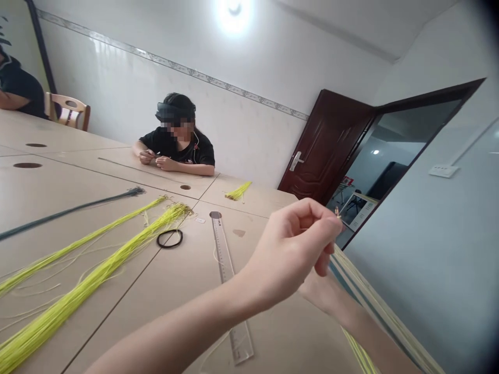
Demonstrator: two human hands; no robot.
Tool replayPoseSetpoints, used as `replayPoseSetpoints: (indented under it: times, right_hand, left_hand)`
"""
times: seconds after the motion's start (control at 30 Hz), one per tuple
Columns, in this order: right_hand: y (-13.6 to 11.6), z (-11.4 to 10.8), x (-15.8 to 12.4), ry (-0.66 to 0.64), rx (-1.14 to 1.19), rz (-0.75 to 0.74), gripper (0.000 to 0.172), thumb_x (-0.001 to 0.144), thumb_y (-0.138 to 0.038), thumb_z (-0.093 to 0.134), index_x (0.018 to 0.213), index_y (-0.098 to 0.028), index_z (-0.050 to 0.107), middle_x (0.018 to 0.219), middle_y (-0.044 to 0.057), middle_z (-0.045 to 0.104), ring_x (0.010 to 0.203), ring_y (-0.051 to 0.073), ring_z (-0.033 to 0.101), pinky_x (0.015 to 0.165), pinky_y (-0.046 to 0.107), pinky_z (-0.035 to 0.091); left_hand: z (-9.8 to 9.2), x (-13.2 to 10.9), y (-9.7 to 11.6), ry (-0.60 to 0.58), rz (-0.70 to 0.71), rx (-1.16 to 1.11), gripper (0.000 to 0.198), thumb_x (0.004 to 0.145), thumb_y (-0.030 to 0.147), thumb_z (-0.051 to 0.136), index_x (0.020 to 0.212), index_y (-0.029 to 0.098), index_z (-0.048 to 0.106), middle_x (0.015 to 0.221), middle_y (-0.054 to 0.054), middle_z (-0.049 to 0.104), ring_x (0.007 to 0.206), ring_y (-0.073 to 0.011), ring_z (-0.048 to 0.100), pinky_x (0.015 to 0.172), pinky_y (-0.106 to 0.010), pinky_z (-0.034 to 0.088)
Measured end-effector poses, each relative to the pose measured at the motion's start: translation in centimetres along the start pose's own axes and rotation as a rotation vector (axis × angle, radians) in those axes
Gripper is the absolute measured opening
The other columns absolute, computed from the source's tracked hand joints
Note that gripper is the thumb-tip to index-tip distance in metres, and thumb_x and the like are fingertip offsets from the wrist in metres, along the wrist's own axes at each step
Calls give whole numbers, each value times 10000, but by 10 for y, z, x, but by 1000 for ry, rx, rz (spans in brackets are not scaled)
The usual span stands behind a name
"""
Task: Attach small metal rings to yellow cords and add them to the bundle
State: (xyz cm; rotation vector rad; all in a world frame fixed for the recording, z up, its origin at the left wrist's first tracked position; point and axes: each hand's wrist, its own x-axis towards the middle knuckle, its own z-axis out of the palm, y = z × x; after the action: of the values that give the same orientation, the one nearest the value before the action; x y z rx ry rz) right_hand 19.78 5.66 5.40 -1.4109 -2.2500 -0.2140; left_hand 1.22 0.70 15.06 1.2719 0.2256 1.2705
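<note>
The person's left hand (290,249) is reaching across and is staying up in the air above the right edge of the worktop (257,205). Its thumb and first finger are pinching a tiny gold-coloured bit (337,212), and the other fingers are curling in, so this hand is gripping and is not letting go. The bit is sitting right at the fingertips, and it is too small to tell just what it is. The right hand (322,291) is sitting low behind the left hand, and it is partly hidden, so I cannot tell if it is holding anything. A tiny bit like this is best held tight at the very tips, with the hand steady.

A bunch of pale striped cords (376,296) is lying along the right edge, just below the hands, with yellow threads (358,353) beside it. A clear ruler (224,259) is lying near the left hand's arm. Long yellow-green threads (78,306) and a black rubber band (170,238) are lying further left. Across the worktop, another person (175,140) is sitting at the far edge, working with both hands.
</note>
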Motion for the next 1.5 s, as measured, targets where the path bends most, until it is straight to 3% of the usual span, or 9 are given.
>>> replayPoseSetpoints:
  times: [0.2, 0.3, 0.4, 0.97, 1.5]
  right_hand:
    - [-1, -69, -10, 376, 29, -60, 84, 815, -176, 445, 893, -208, 453, 802, 19, 483, 701, 164, 502, 630, 297, 429]
    - [-14, -95, -18, 412, 59, -207, 94, 815, -117, 488, 861, -198, 479, 752, -9, 465, 594, 105, 436, 560, 237, 386]
    - [-21, -108, -22, 392, 13, -311, 145, 780, -64, 514, 860, -184, 499, 708, -17, 431, 607, 103, 417, 558, 227, 370]
    - [-18, -120, -25, 315, 0, -321, 153, 709, -33, 528, 802, -154, 513, 725, 0, 460, 655, 113, 414, 588, 242, 353]
    - [-22, -125, -28, 256, 11, -347, 81, 787, -93, 539, 781, -168, 511, 705, 1, 437, 622, 121, 412, 556, 240, 321]
  left_hand:
    - [1, -1, 1, -52, -2, 133, 193, 897, 252, 525, 737, 146, 506, 483, 67, 463, 457, -19, 411, 515, -158, 340]
    - [3, -3, 2, -96, -16, 157, 186, 901, 250, 530, 750, 142, 524, 502, 70, 478, 462, -11, 420, 516, -139, 351]
    - [4, -5, 3, -138, -41, 199, 198, 900, 263, 533, 745, 139, 535, 522, 68, 479, 469, -8, 425, 506, -122, 355]
    - [11, -8, 0, -222, -131, 387, 207, 890, 229, 514, 702, 143, 527, 533, 64, 486, 480, -19, 430, 474, -99, 356]
    - [14, -8, 3, -259, -158, 393, 173, 873, 178, 511, 705, 143, 535, 542, 59, 464, 487, -28, 435, 465, -97, 360]
